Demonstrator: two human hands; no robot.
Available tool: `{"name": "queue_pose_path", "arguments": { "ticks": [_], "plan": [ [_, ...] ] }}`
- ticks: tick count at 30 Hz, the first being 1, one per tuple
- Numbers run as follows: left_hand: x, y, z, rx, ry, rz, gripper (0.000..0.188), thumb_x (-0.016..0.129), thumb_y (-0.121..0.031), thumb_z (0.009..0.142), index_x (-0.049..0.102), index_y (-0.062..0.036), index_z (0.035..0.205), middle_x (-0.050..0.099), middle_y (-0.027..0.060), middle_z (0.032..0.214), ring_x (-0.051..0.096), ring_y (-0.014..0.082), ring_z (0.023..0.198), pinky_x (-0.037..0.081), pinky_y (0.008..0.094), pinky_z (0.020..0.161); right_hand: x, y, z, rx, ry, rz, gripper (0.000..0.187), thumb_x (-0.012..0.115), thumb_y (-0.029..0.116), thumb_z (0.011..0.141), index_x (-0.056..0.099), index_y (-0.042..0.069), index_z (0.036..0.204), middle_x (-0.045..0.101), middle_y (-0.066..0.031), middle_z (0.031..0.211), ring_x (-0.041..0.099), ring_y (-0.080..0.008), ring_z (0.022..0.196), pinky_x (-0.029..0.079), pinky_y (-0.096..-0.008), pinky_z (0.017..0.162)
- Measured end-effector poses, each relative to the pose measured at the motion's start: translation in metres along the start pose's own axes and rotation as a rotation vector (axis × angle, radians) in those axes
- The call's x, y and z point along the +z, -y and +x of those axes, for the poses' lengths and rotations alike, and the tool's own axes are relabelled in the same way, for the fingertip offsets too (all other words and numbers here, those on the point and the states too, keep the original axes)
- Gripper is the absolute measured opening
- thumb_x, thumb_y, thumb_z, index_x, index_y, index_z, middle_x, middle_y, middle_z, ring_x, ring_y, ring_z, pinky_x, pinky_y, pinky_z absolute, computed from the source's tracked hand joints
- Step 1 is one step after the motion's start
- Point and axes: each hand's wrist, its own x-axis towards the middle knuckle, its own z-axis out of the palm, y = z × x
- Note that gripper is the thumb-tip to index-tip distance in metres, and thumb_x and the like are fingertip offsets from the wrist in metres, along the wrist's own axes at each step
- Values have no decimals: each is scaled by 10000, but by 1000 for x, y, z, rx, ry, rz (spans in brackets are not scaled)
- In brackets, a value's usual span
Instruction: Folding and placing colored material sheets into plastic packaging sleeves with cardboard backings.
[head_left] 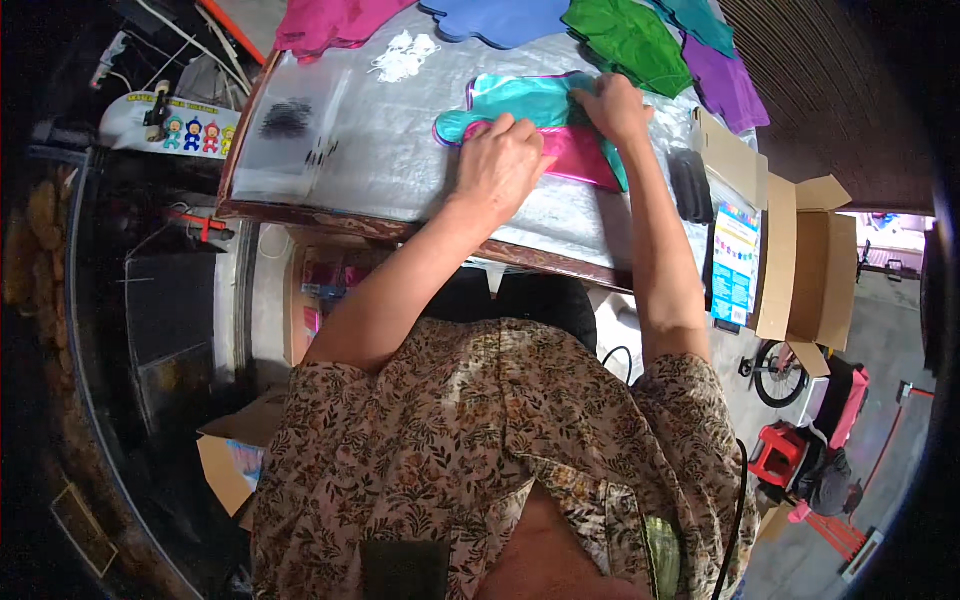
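On the plastic-covered table (380, 185) in front of me lie flat, shiny foil sheets that look like uninflated foil balloons. A teal one (520, 97) is uppermost, and a bright pink one (585, 160) shows below it, with teal along its right edge. My left hand (503, 160) presses on the middle of them, its fingers curled and bunched on the foil. At the upper right corner of the teal foil, my right hand (612, 105) has its thumb and fingers closed on the edge. Its fingertips are partly hidden.
Stacks of pink (335, 25), blue (500, 22), green (625, 45) and purple foil (725, 85) line the far edge. White strings (405, 55) lie at the far left. A black bundle (690, 185), a printed packet (735, 262) and an opened cardboard box (820, 260) are at right.
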Motion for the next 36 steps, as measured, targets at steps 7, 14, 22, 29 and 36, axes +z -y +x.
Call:
{"name": "queue_pose_path", "arguments": {
  "ticks": [7, 14, 22, 29, 36],
  "plan": [
    [1, 3, 6, 7, 63, 7, 243, 755, -293, 822, 740, -64, 902, 688, 47, 950, 642, 246, 926, 549, 384, 813, 28, -28, 4, -289, -185, 53, 407, 759, 314, 829, 699, 4, 1085, 716, -210, 1023, 632, -444, 1069, 503, -546, 881],
    [6, 43, 18, 197, 46, -128, 205, 705, -214, 869, 769, -79, 1009, 735, 68, 1108, 657, 270, 1037, 536, 395, 911, -16, -44, -45, -18, -68, 481, 433, 813, 242, 827, 682, -69, 1098, 726, -179, 936, 696, -291, 819, 534, -377, 731],
    [14, 65, 33, 269, 67, -286, 216, 685, -150, 880, 761, -65, 1064, 731, 83, 1155, 669, 288, 1082, 520, 396, 983, -8, -64, -62, 180, 99, 1189, 231, 770, 116, 883, 684, -51, 1017, 705, -45, 890, 637, -94, 771, 493, -251, 673],
    [14, 67, 31, 300, -2, -281, 182, 678, -176, 876, 757, -58, 990, 744, 53, 1056, 669, 271, 1011, 527, 388, 924, -8, -33, -85, -402, -122, 825, 94, 722, 37, 898, 668, 9, 969, 727, -60, 970, 648, -123, 762, 513, -273, 712],
    [10, 69, 31, 271, 112, -290, 232, 681, -133, 879, 741, -36, 1081, 725, 111, 1153, 667, 307, 1091, 508, 412, 998, -3, -16, -93, -937, -284, 399, 179, 752, 58, 865, 659, 11, 1010, 733, -109, 1074, 643, -184, 743, 516, -296, 732]
  ]
}}
